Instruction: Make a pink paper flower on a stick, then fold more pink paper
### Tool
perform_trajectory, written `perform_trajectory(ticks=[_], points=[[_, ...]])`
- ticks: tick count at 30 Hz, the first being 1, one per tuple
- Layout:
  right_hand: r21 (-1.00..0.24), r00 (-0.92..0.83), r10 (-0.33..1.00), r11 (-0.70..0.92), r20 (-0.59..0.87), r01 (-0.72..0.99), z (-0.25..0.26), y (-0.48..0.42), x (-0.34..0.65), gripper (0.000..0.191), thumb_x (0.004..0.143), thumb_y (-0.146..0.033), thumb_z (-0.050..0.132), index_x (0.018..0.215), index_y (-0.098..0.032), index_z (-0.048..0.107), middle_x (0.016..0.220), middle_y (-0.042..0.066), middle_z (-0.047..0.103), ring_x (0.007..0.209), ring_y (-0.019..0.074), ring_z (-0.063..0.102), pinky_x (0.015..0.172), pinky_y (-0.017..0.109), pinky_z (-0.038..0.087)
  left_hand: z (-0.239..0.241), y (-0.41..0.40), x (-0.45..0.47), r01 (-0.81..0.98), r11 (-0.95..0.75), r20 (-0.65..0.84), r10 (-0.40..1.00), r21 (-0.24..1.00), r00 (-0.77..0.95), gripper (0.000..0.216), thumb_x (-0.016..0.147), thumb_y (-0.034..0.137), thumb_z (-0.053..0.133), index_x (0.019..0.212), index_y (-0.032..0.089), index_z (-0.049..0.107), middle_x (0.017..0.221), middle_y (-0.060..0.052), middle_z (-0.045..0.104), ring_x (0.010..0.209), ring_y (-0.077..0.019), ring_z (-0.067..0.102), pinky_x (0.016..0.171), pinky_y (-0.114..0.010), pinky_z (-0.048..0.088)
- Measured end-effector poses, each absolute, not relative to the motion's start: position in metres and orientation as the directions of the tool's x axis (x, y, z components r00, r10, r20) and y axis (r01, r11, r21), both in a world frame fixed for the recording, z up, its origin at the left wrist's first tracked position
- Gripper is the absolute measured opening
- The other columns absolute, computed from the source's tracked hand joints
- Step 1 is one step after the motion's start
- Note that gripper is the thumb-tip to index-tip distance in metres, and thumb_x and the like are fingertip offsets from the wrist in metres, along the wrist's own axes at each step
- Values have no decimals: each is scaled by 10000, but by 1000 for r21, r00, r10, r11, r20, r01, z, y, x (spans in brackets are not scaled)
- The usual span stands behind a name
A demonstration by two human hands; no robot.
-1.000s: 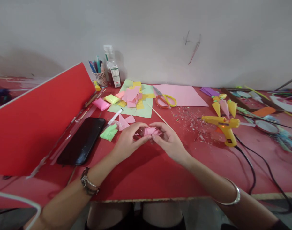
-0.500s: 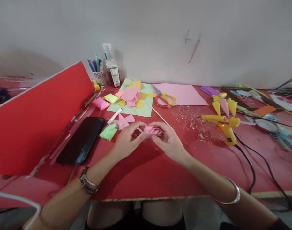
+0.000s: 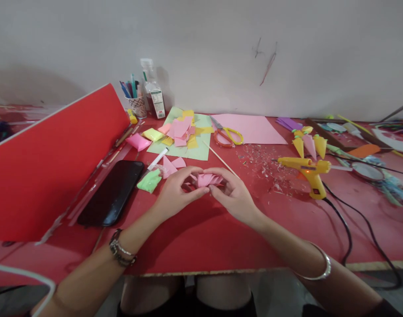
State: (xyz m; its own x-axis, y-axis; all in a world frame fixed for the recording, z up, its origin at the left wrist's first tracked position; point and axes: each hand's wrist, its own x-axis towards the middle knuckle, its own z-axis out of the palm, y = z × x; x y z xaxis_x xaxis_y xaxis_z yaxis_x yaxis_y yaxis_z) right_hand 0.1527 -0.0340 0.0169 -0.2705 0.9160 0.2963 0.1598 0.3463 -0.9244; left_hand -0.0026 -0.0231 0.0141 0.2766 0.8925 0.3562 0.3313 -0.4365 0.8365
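A small folded pink paper piece (image 3: 208, 179) is held between both hands just above the red table (image 3: 201, 237). My left hand (image 3: 175, 193) pinches its left side, thumb and fingers closed on it. From the right, my right hand (image 3: 232, 193) grips the other side with curled fingers. Two loose pink paper triangles (image 3: 172, 166) lie just behind the left hand, and a thin wooden stick (image 3: 221, 159) lies behind the right hand.
A black phone (image 3: 113, 191) and green packet (image 3: 149, 181) lie to the left, beside a tilted red board (image 3: 52, 163). Scissors (image 3: 226, 135), pink sheet (image 3: 250, 129), cut paper squares (image 3: 183, 132) and a pen cup (image 3: 137, 105) sit behind. A yellow glue gun (image 3: 308, 169) with cords stands at right.
Both hands stay on the pink folded piece, turning it slightly between the fingers. The view has shifted a little; nothing else has moved.
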Motion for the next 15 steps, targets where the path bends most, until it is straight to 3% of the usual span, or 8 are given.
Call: perform_trajectory(ticks=[15], points=[[-871,-290,885,433,363,230,16,-34,153,255,722,-109,492,950,-215,529,895,17,566,791,102,550,693,234,477,12,-20,-4,370,-481,379,869,795,317,174,763,338,508,759,166,533,675,12,551,595,-87,513,510,-182,420]])
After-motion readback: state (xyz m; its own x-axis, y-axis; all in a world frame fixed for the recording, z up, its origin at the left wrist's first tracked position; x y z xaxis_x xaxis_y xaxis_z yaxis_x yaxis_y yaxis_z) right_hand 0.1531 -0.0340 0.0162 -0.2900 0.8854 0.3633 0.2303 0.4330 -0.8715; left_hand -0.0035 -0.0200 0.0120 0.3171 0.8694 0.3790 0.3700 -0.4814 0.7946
